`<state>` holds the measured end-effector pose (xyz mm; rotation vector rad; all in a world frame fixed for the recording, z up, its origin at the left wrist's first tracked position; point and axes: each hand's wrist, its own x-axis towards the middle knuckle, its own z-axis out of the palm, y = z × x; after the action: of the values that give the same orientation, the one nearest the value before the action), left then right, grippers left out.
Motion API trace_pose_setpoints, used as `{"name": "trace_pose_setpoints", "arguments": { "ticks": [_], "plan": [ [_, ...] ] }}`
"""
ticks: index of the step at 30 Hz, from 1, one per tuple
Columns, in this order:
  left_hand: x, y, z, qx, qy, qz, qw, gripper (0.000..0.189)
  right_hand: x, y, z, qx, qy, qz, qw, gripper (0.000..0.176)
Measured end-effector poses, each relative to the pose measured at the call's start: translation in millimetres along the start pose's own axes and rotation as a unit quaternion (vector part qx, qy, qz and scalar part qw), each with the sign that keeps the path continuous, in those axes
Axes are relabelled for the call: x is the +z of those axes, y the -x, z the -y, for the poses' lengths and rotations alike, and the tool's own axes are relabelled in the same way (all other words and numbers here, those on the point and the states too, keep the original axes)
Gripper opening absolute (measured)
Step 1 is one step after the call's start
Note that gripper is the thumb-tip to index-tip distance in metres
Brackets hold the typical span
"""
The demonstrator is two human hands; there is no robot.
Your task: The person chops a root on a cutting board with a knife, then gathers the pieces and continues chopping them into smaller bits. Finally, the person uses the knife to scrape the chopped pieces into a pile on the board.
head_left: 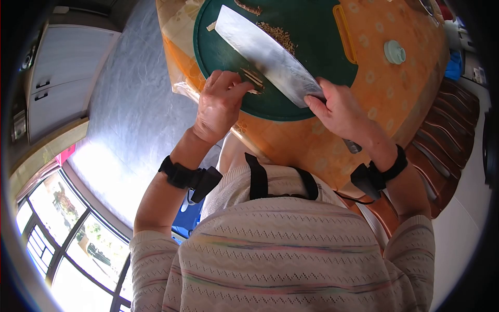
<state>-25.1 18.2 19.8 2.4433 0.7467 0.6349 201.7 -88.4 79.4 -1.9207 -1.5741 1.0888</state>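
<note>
My right hand (340, 106) grips a broad kitchen cleaver (267, 60) where the handle meets the blade, thumb and forefinger pinching the steel. The blade slants up and left over a round dark green chopping board (312, 39). At the board's near left edge, my left hand (222, 99) is closed, its fingertips pinching at the end of some thin light-brown strips (252, 78). These strips lie just left of the blade's lower half. Beyond the blade is a small heap of finely chopped brown bits (278, 36), with a longer brown piece (248, 7) at the far edge.
An orange patterned tablecloth (384, 93) covers the table under the board. A yellow handle strip (345, 34) runs along the board's right side. Right of it stands a pale green cap-like object (394, 52). A brown slatted wooden chair (436, 151) is at the right.
</note>
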Motion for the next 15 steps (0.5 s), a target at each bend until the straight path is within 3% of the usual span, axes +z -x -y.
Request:
{"name": "trace_pose_setpoints", "arguments": {
  "ticks": [7, 15],
  "plan": [
    [7, 9, -2, -0.054, -0.023, -0.084, 0.995, 0.02, 1, 0, 12, 0.012, 0.016, 0.027, 0.999, 0.019],
    [16, 5, 1, 0.019, -0.035, -0.104, 0.994, 0.019, 3, -1, 15, 0.006, 0.064, 0.05, 0.997, 0.017]
  ]
}}
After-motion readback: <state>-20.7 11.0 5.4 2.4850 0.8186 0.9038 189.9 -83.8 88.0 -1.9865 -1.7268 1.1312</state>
